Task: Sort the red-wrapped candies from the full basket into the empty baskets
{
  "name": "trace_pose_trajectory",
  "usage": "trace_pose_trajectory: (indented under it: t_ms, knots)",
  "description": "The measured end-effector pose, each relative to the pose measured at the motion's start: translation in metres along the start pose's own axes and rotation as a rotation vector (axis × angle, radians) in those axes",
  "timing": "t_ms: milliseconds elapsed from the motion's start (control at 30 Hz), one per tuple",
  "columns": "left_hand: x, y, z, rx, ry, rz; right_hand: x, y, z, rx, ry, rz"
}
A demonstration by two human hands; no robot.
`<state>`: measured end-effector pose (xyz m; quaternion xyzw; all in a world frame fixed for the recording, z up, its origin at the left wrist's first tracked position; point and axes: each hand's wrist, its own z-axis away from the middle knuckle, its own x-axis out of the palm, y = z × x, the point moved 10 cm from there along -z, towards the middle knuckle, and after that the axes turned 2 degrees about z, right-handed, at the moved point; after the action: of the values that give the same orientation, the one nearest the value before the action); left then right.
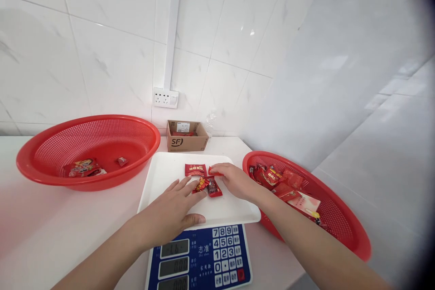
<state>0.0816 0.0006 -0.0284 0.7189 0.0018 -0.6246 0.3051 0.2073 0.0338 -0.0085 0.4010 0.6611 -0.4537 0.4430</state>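
My left hand (170, 208) is open over the white weighing tray (163, 167), its fingers spread beside a small red-and-yellow packet (201, 184). My right hand (234, 180) reaches in from the right, its fingers closed on a red snack packet (213, 171) that they partly cover. Between the hands, a dark red packet (213, 187) touches the red-and-yellow one. Just behind them on the tray lies a flat red packet (195, 170) with pale lettering. The blue keypad panel (204, 258) of the scale shows in front of the tray, with digits on its displays.
A red perforated basket (88, 120) with a few packets stands at the left. Another red basket (353, 231), holding many red packets, sits at the right, close to my right forearm. Behind the tray are a small cardboard box (190, 144) and a wall socket (165, 98).
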Motion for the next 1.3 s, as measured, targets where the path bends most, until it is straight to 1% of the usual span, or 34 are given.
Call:
trace_pose_trajectory:
  t_ms: [100, 167, 267, 333, 433, 600, 733, 933, 1100, 1300]
  knots:
    - [-0.001, 0.0, 0.0, 0.001, -0.001, 0.001, -0.002, 0.001, 0.001, 0.019, 0.017, -0.016]
    - [-0.002, 0.001, 0.0, 0.004, 0.0, 0.003, -0.007, -0.005, 0.002, 0.005, 0.056, -0.018]
    - [-0.003, 0.002, 0.0, 0.014, 0.01, 0.008, -0.013, -0.029, 0.007, -0.123, 0.086, -0.024]
    - [-0.003, 0.002, 0.0, 0.024, 0.019, 0.014, -0.012, -0.047, 0.011, -0.212, 0.063, 0.003]
    - [-0.006, 0.004, 0.001, 0.041, 0.042, 0.018, -0.007, -0.06, 0.015, -0.266, 0.02, 0.063]
    - [-0.011, 0.006, 0.002, -0.001, 0.056, 0.021, -0.001, -0.059, 0.015, -0.267, 0.009, 0.088]
    - [-0.015, 0.01, 0.002, 0.019, 0.081, 0.041, 0.002, -0.058, 0.014, -0.256, -0.016, 0.103]
    - [-0.013, 0.007, 0.002, 0.006, 0.04, 0.043, 0.006, -0.058, 0.016, -0.229, -0.072, 0.117]
    - [-0.012, 0.007, 0.004, 0.009, 0.022, 0.044, 0.009, -0.061, 0.018, -0.27, -0.056, 0.169]
    - [-0.011, 0.007, 0.005, 0.002, -0.005, 0.042, 0.016, -0.064, 0.018, -0.299, -0.086, 0.221]
